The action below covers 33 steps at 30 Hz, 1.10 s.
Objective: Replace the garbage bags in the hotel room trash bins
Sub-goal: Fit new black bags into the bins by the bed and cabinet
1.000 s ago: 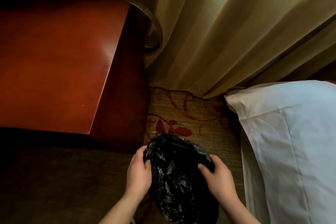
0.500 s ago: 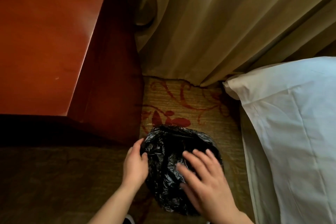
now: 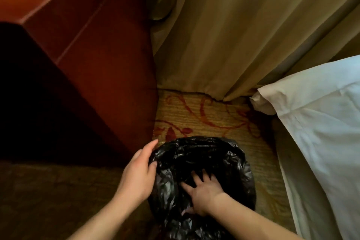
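- Black garbage bag [image 3: 204, 154] sat on carpet [image 3: 206, 117], btwn wooden cabinet [image 3: 109, 64] & bed [image 3: 321, 122].
- L hand [image 3: 139, 171] gripped bag's left edge; R hand [image 3: 202, 191], fingers spread wide, pressed inward.
- Bag prob. light, thin, slippery; best gripped at edge.

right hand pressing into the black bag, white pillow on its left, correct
No. The head view shows the white pillow on the right of the black bag; the wooden cabinet stands on its left. The right hand does press into the bag.
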Each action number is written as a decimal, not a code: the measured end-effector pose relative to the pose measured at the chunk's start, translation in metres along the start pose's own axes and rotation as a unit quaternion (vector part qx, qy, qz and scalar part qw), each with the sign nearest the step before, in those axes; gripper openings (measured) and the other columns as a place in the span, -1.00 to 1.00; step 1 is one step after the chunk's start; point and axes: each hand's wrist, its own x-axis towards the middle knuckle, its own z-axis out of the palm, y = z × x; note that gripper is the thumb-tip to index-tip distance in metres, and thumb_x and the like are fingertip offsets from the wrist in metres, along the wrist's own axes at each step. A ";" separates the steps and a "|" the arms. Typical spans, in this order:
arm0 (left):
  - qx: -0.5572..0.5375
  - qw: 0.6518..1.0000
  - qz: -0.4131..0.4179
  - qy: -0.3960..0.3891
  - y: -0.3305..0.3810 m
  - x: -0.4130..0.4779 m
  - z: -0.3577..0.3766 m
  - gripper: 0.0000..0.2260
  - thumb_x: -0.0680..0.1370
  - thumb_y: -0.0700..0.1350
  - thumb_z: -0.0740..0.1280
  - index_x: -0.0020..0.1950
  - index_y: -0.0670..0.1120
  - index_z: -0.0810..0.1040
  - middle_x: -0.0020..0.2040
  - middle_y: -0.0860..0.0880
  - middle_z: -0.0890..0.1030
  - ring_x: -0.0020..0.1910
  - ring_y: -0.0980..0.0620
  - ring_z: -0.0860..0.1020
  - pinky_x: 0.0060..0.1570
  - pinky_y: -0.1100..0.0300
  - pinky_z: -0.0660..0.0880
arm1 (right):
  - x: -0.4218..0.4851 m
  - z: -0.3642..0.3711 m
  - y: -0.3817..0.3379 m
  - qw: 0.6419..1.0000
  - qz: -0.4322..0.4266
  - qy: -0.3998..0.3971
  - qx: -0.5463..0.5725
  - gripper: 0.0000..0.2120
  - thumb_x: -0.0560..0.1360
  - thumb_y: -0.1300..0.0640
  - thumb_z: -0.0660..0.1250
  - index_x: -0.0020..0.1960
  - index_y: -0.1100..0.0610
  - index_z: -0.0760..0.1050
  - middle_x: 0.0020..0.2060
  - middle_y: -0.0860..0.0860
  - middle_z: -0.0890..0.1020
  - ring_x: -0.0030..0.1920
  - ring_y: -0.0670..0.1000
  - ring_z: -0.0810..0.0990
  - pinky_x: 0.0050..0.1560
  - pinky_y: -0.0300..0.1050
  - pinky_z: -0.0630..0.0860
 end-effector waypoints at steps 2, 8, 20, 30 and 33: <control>0.047 0.999 0.013 -0.008 -0.003 0.006 0.005 -0.48 0.63 -0.15 0.25 0.55 0.16 0.23 0.26 0.06 0.46 0.23 0.01 0.52 0.23 0.15 0.46 | 0.013 0.005 0.004 0.999 0.012 -0.031 -0.020 -0.14 0.48 -0.47 0.11 0.60 -0.21 -0.22 0.61 0.14 -0.19 0.56 0.37 -0.21 0.51 0.33 -0.12; 0.164 0.985 0.043 0.011 -0.004 0.001 0.004 -0.46 0.61 -0.03 0.29 0.55 0.16 0.20 0.20 0.05 0.37 0.13 0.01 0.51 0.11 0.12 0.50 | 0.038 0.008 0.001 0.996 0.014 -0.060 -0.065 -0.27 0.59 -0.28 0.12 0.62 -0.14 -0.15 0.62 0.15 -0.10 0.57 0.35 -0.10 0.51 0.34 -0.06; 0.397 0.860 0.179 -0.265 0.022 -0.074 0.008 -0.24 0.35 0.51 0.25 0.46 0.19 0.29 0.30 0.06 0.36 0.33 0.01 0.26 0.27 -0.02 0.32 | -0.112 -0.014 0.040 0.965 -0.201 0.147 0.086 -0.34 0.47 -0.50 0.08 0.32 -0.08 0.48 0.19 0.00 0.63 0.22 0.09 0.57 0.22 0.01 0.49; 0.378 0.881 0.152 -0.239 0.008 -0.058 0.022 -0.43 0.46 0.20 0.08 0.48 0.17 0.33 0.36 0.05 0.44 0.42 0.04 0.30 0.46 -0.01 0.15 | -0.085 -0.009 0.046 0.957 -0.197 0.210 0.024 -0.88 0.50 0.19 0.19 -0.05 0.07 0.50 -0.04 0.11 0.65 0.05 0.17 0.58 -0.06 -0.03 0.45; 0.350 0.913 0.140 -0.158 0.004 -0.052 0.034 -0.53 0.56 0.17 -0.05 0.31 0.14 0.50 0.15 0.10 0.53 0.24 0.09 0.44 0.37 0.02 0.22 | -0.071 -0.008 0.035 0.964 -0.196 0.178 0.017 -0.82 0.56 0.14 0.20 0.03 0.16 0.55 0.02 0.16 0.66 0.06 0.21 0.60 0.02 0.02 0.49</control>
